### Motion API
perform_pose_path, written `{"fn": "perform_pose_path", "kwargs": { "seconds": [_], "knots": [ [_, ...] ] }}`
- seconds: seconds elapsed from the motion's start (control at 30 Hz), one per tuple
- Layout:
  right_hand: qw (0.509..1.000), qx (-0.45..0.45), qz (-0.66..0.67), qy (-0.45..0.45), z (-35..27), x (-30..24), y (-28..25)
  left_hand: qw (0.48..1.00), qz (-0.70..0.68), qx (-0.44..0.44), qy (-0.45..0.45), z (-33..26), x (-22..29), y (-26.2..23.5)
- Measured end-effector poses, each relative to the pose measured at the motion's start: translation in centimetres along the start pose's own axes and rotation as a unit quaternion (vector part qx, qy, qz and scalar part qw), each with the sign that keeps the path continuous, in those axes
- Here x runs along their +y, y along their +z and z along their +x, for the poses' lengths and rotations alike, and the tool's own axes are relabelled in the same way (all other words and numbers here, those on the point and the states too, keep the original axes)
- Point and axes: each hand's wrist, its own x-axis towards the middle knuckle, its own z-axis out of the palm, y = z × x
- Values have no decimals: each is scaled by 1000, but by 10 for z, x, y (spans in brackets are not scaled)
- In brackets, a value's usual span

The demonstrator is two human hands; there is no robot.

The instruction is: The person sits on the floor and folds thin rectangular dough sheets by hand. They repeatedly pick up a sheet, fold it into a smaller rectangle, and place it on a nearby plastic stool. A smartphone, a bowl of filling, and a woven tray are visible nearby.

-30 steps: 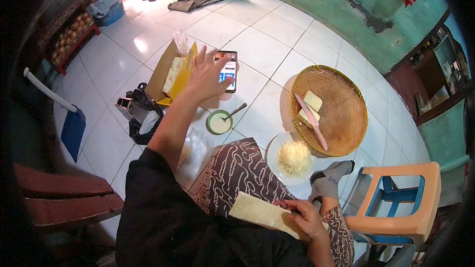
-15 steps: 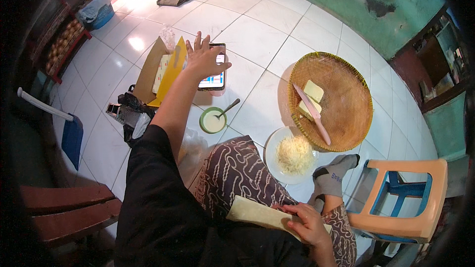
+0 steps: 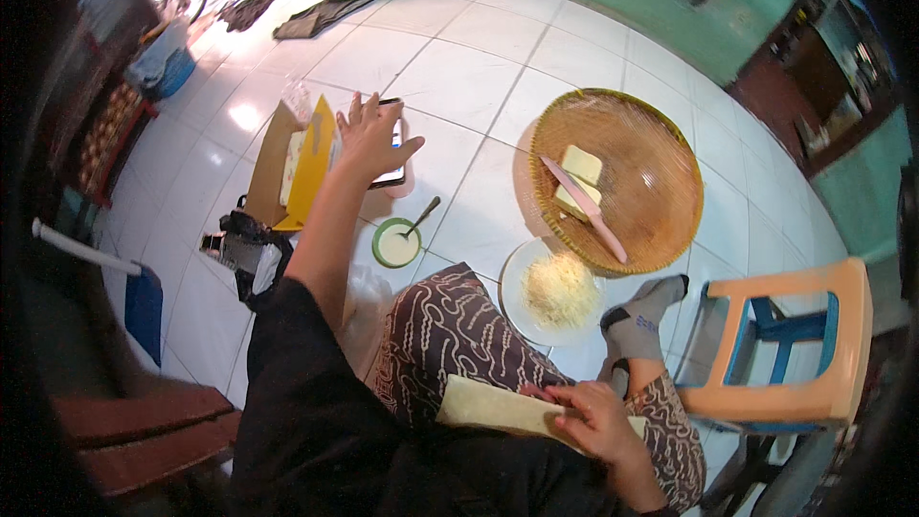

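Since 1 s ago the left hand (image 3: 369, 139) has stayed stretched out over the phone (image 3: 388, 146) on the white tile floor (image 3: 459, 77), fingers now spread wider and flat, palm down on the screen, not gripping anything. The view has shifted a bit, so the tray sits more central. Right hand (image 3: 595, 419) hasn't moved: rests on the pale flat sheet (image 3: 498, 407) laid across the lap, fingers curled loosely on its edge, pressing it down rather than clenching.

Phone lies on the floor just right of a brown cardboard piece w/ a yellow sheet (image 3: 308, 165) on it, hand covering most of the screen. Small green bowl (image 3: 395, 243) of white liquid w/ a spoon (image 3: 422, 216) sits near, between the phone and the patterned-trouser knee (image 3: 450, 325). Round woven tray (image 3: 622, 177) to the right holds pale yellow blocks (image 3: 579, 177) and a pink knife (image 3: 586, 208). Glass plate (image 3: 515, 292) w/ shredded white stuff (image 3: 558, 289) touches the tray's lower rim, next to a grey-socked foot (image 3: 639, 324). Orange plastic stool (image 3: 795, 345) far right. Black bag (image 3: 251, 254) by the left elbow
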Motion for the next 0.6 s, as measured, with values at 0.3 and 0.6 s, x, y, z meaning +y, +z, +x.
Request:
{"fn": "perform_pose_path", "kwargs": {
  "seconds": [0.3,0.6],
  "knots": [
    [993,8,-89,83,-32,-5,-13,789,-484,-340,163,-185,99,-32],
    [956,-3,32,292,-98,30,-49,832,-295,-291,370,-252,161,-55]
  ]
}}
